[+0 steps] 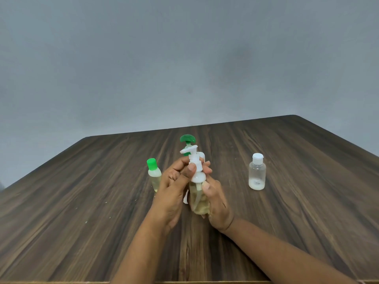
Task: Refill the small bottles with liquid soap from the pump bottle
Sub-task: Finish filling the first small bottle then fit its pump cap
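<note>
The right hand [216, 201] grips the clear pump bottle [200, 201] round its body, with the thumb lying on the near side just under the shoulder and the fingers wrapped behind it. The left hand [173, 187] holds the white pump top [193, 160] of the same bottle, its fingers curled round the neck from the left and its thumb pressed against the collar. The bottle is at the middle of the wooden table [82, 222], leaning a little to the left, and yellowish liquid soap fills its lower part, with the dip tube showing through the wall. Whether its base touches the table cannot be told. Just left of the left hand stands a small green-capped bottle [154, 175], upright, holding pale yellowish liquid. Well to the right of the hands stands a small white-capped bottle [257, 174], upright and closed, clear with a layer of white liquid at the bottom. Behind the hands a green pump head [187, 138] rises above the white pump top, the bottle under it hidden. Something white [202, 155] shows just behind the fingers, too covered to name. A grey wall [184, 58] stands beyond the far edge of the table.
</note>
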